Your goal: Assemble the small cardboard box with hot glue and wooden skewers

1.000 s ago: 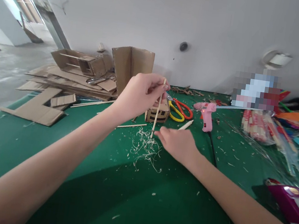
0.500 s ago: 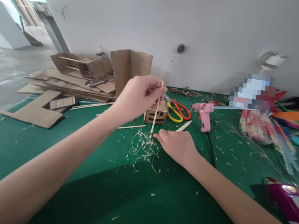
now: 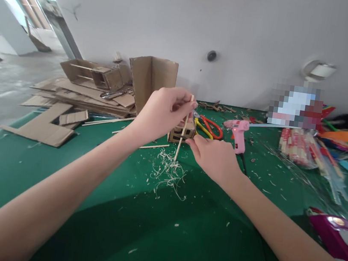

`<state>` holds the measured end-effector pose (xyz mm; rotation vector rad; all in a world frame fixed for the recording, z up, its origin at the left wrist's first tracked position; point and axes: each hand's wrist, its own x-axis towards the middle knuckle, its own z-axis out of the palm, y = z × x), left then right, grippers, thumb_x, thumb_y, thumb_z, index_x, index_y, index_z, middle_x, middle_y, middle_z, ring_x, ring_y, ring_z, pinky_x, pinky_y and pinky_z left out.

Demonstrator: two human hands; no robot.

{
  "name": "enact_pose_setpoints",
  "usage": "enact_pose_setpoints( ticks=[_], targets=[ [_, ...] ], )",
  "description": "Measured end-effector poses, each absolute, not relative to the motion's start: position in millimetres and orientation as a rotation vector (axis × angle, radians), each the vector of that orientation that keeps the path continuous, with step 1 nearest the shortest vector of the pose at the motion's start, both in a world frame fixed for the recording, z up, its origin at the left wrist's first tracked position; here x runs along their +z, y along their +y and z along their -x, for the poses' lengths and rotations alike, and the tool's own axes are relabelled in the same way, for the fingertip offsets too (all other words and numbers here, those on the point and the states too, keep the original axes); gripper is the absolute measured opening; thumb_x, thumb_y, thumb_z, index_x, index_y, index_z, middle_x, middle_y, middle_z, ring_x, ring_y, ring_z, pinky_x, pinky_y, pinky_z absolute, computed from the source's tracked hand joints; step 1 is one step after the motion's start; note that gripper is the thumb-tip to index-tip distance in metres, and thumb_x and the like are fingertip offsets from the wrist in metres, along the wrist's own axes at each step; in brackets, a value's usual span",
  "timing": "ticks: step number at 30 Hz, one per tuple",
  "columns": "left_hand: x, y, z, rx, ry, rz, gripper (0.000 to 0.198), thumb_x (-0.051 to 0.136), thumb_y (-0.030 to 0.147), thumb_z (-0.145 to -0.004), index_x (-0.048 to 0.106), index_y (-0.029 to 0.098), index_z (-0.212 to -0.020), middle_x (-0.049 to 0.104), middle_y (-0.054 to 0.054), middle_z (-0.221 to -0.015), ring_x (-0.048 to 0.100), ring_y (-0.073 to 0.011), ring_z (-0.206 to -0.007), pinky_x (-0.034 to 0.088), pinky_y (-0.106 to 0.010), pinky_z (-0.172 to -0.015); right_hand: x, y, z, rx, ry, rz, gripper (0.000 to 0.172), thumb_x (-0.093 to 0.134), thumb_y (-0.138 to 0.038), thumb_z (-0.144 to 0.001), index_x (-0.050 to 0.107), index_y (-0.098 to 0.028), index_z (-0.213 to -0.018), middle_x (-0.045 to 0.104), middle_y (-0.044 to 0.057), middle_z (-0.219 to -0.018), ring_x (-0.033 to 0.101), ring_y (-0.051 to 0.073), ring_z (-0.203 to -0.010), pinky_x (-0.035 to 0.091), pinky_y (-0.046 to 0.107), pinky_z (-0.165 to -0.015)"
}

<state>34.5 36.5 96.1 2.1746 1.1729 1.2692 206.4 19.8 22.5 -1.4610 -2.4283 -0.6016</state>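
Observation:
My left hand (image 3: 167,110) pinches the upper end of a thin wooden stick (image 3: 179,146), which stands nearly upright with its lower tip at a heap of curled shavings (image 3: 170,171). My right hand (image 3: 214,155) is closed beside the middle of the stick, on something mostly hidden; a small dark edge shows against the stick. Behind the stick sits a small cardboard box (image 3: 175,135), partly covered by my left hand. Scissors with red and yellow handles (image 3: 215,125) lie just beyond my right hand.
A pink glue gun (image 3: 240,133) stands right of the scissors. Cardboard pieces (image 3: 45,123) and boxes are stacked at the left. Bagged sticks (image 3: 295,145) and a magenta tool (image 3: 334,235) lie at the right, on the green table (image 3: 98,232). A wall rises behind.
My right hand has moved up along the stick, away from its lower tip. The pale pointed object formerly visible behind that hand is now hidden. My left hand still holds the stick's top.

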Motion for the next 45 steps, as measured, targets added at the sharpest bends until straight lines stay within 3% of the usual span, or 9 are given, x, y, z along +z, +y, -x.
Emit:
enact_pose_setpoints(
  ticks=[4,13,21,26,35,45],
  targets=[
    [96.1,36.3,-33.9,1.263,1.159,-2.151,0.018,0.053,0.027,-0.091,0.061,0.016,-0.078,0.066,-0.001,-0.068,0.066,-0.012,-0.062,0.057,-0.022,-0.059,13.6,17.1,-205.1,-0.439,-2.635,1.379,0.053,0.025,-0.044,-0.101,0.061,-0.017,-0.073,0.062,0.004,-0.052,0.051,0.014,-0.042,0.012,0.028,-0.047],
    [97.7,33.0,-37.0,1.26,1.172,-2.139,0.02,0.053,0.026,-0.09,0.058,0.017,-0.073,0.066,-0.001,-0.068,0.066,-0.0114,-0.063,0.057,-0.021,-0.061,25.1,24.7,-206.3,-0.54,-2.373,1.393,0.057,0.021,-0.045,-0.101,0.064,-0.017,-0.077,0.062,0.004,-0.054,0.052,0.013,-0.047,0.013,0.028,-0.046],
    [95.9,37.8,-35.0,1.273,1.194,-2.102,0.017,0.055,0.029,-0.088,0.059,0.017,-0.077,0.064,-0.001,-0.067,0.065,-0.0122,-0.059,0.057,-0.022,-0.056,12.6,20.1,-205.3,-0.36,-2.672,1.38,0.048,0.031,-0.044,-0.1,0.064,-0.018,-0.077,0.066,0.004,-0.059,0.053,0.013,-0.047,0.013,0.028,-0.047],
    [95.4,39.0,-34.9,1.278,1.182,-2.108,0.018,0.056,0.029,-0.088,0.056,0.018,-0.074,0.063,-0.001,-0.069,0.064,-0.0125,-0.062,0.056,-0.021,-0.055,19.8,28.1,-210.3,-0.495,-2.344,1.392,0.054,0.022,-0.044,-0.101,0.064,-0.016,-0.083,0.068,0.006,-0.065,0.057,0.014,-0.052,0.013,0.028,-0.047],
    [98.0,37.5,-33.3,1.232,1.202,-2.105,0.018,0.054,0.03,-0.089,0.058,0.018,-0.075,0.062,-0.001,-0.064,0.065,-0.0126,-0.059,0.055,-0.021,-0.055,6.6,21.4,-211.6,-0.452,-2.611,1.334,0.051,0.027,-0.044,-0.1,0.062,-0.017,-0.075,0.064,0.004,-0.055,0.054,0.013,-0.046,0.012,0.028,-0.048],
    [96.0,37.5,-35.1,1.258,1.209,-2.14,0.019,0.054,0.029,-0.089,0.059,0.018,-0.075,0.063,0.0,-0.064,0.064,-0.0119,-0.059,0.056,-0.022,-0.058,20.2,31.1,-207.6,-0.593,-2.338,1.325,0.055,0.022,-0.044,-0.101,0.062,-0.016,-0.077,0.065,0.004,-0.059,0.057,0.014,-0.048,0.011,0.028,-0.047]
  ],
)
